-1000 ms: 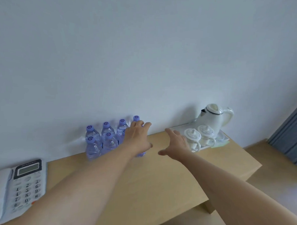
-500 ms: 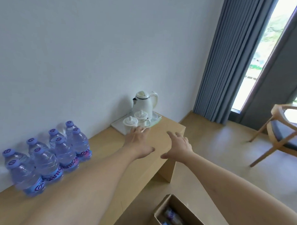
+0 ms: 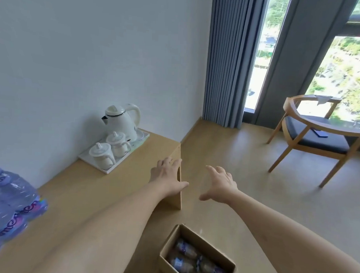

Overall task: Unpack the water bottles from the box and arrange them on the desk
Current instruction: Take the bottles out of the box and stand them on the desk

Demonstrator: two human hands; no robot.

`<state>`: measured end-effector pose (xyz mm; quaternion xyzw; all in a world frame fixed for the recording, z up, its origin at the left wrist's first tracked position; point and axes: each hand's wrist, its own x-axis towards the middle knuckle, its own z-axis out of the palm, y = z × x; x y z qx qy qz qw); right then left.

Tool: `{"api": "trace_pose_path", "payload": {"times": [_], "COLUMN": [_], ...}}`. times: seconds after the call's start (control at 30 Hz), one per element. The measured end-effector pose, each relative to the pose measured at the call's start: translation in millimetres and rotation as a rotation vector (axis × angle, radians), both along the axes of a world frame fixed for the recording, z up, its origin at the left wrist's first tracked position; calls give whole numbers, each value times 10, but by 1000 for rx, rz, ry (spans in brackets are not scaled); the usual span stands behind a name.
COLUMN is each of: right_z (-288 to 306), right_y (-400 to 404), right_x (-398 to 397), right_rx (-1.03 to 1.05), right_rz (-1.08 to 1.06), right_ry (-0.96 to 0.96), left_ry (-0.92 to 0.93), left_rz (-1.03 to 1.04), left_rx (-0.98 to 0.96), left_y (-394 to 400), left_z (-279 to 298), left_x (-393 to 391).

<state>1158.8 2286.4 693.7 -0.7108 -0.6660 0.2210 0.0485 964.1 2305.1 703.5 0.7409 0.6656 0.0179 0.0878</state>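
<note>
Clear water bottles (image 3: 8, 204) with purple caps and labels stand grouped on the wooden desk (image 3: 103, 197) at the far left, partly cut off by the frame edge. An open cardboard box (image 3: 197, 257) sits on the floor beside the desk, with several bottles lying inside. My left hand (image 3: 166, 175) hovers over the desk's right end, fingers spread and empty. My right hand (image 3: 221, 185) hangs open over the floor just past the desk edge, above and beyond the box.
A white kettle (image 3: 122, 120) and two lidded cups (image 3: 109, 150) stand on a white tray (image 3: 104, 168) at the desk's back right. A wooden armchair (image 3: 315, 137) with a dark seat stands by the window. Grey curtains (image 3: 226, 60) hang in the corner.
The view has swung right and down, away from the bottles toward the box on the floor. Both hands have left the bottle group and now reach past the desk's right end.
</note>
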Motion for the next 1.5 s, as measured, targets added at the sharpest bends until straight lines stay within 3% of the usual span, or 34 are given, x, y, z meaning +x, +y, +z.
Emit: {"api": "trace_pose_path", "payload": {"times": [0.3,0.63,0.87,1.17,1.5], "right_z": [-660,-1936,-3226,-5034,-6801], "right_y": [352,191,-172,-498,-488], "right_x": [883,1238,1084,720,285], "right_rx": [-182,-480,-681,-880,-922], "right_rz": [14,-53,-160,-239,-235], "right_ry": [64,119,161,166,167], "left_ry": [24,44,57,1,45], "left_rz": [1,-10,-76,80,58], "left_rx": [-214,-436,-606,-818,-894], "left_y": [185,266,297,64,-50], "left_z": [-730,-1863,-3102,-4836,-6666], "left_x": [949,1234,1152,787,552]}}
